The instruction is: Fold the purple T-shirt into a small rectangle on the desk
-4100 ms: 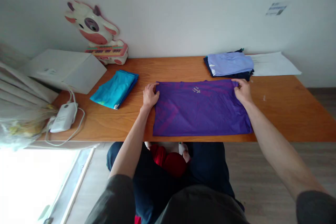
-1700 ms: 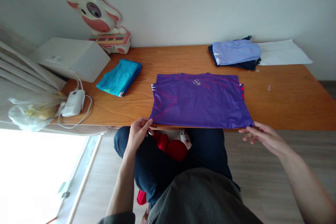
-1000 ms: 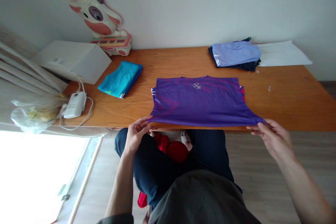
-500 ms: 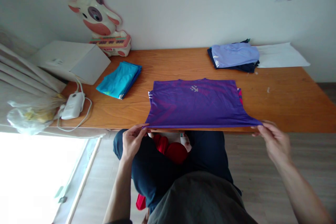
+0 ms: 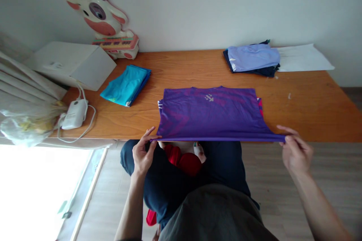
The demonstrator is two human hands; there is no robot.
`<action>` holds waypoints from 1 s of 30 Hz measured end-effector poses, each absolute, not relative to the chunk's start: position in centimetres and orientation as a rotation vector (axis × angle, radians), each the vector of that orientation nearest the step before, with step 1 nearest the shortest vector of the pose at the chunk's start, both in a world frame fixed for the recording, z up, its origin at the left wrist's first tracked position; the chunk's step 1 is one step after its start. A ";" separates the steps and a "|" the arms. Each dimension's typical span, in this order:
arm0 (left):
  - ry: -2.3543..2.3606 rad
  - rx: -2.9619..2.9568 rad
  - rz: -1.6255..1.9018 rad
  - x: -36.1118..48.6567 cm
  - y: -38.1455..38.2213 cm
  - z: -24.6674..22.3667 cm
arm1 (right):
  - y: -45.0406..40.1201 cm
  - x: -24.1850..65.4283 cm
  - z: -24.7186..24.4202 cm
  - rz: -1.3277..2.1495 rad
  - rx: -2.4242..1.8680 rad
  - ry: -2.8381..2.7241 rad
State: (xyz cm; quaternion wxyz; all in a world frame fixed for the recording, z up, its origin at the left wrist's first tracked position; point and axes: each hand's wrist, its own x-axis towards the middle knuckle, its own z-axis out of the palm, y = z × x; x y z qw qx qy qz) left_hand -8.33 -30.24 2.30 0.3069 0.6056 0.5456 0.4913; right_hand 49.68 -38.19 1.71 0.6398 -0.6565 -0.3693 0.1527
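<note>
A purple shirt (image 5: 209, 115) with a small grey print lies spread on the wooden table (image 5: 181, 66), its near hem stretched straight along the front edge. My left hand (image 5: 143, 154) pinches the hem's left corner between thumb and fingers. At the right corner, my right hand (image 5: 296, 152) grips the hem, its index finger pointing outward. White-striped and pink fabric peeks out at the shirt's two sides.
Folded blue cloth (image 5: 127, 84) lies at the left, near a white box (image 5: 76, 64), a cow toy keyboard (image 5: 113, 41) and a white adapter (image 5: 75, 114) with cables. Folded lavender and navy clothes (image 5: 253, 58) and a white sheet (image 5: 305, 58) lie at the back right.
Both hands have pulled the hem slightly toward me and farther apart. The purple fabric's near edge now hangs just over the table edge. The camera view has shifted a little.
</note>
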 end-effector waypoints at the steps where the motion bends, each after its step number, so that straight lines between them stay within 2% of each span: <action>1: 1.469 1.597 1.311 -8.3 -30.3 2.1 | -38.1 49.8 1.6 0.366 -1.454 -0.838; 9: 1.614 1.522 1.336 -7.7 -28.9 1.9 | -35.3 50.0 1.4 0.271 -1.382 -0.727; 14: 1.711 1.631 1.403 -5.5 -23.6 3.6 | -29.9 49.2 2.2 0.343 -1.278 -0.648; 18: 1.784 1.713 1.391 -3.4 -18.2 4.4 | -24.6 49.1 1.9 0.269 -1.393 -0.722; 24: 1.837 1.866 1.174 -2.4 -11.9 4.2 | -19.8 49.9 1.5 0.355 -1.600 -1.196; 30: 2.018 1.847 0.949 -2.5 -8.9 3.0 | -17.9 51.3 0.8 0.250 -1.741 -1.359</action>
